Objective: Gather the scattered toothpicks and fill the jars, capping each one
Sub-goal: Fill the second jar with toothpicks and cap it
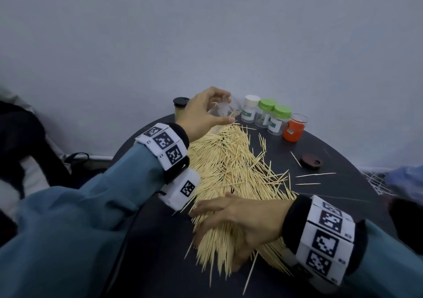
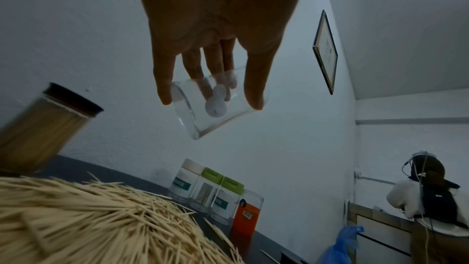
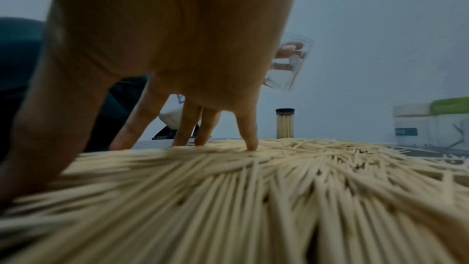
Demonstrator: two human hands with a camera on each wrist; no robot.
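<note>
A large heap of toothpicks (image 1: 231, 171) is spread across the middle of the dark round table (image 1: 338, 160), reaching to its near edge. The near end of the heap is pressed on by the right hand (image 1: 242, 222), whose fingers (image 3: 247, 133) are spread and nearly straight, their tips resting on the sticks. A clear jar (image 2: 215, 105) is held tilted above the far end of the heap by the left hand (image 1: 203, 112), pinched between thumb and fingers; it is uncapped and looks almost empty. A few loose toothpicks are scattered toward the right edge, near a dark brown lid (image 1: 311, 159) lying flat. Along the far edge a black-capped jar (image 1: 180, 107) packed with toothpicks is seen at the left, and a row is formed by a white-capped jar (image 1: 250, 111), two green-capped jars (image 1: 272, 117) and an uncapped jar with an orange label (image 1: 294, 127).
</note>
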